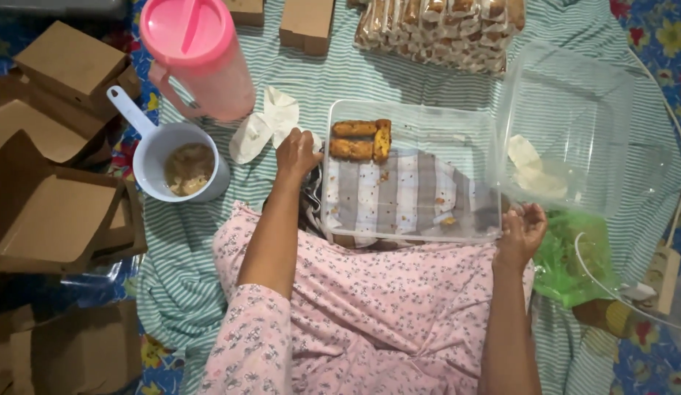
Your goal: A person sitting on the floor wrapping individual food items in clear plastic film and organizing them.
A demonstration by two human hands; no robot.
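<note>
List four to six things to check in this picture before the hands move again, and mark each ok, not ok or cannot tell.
1. Left hand on the clear container at its left rim: ok, it rests there.
2. Right hand at the container's right corner: ok, touching, palm up.
3. Fried rolls still in the container: ok, three lie in the far left corner.
4. Cloth liner clean: not ok, crumbs are scattered on it.
5. Clear lid out of the way: ok, it stands tilted at the right.
6. Scoop upright: ok, with brownish contents inside.
</note>
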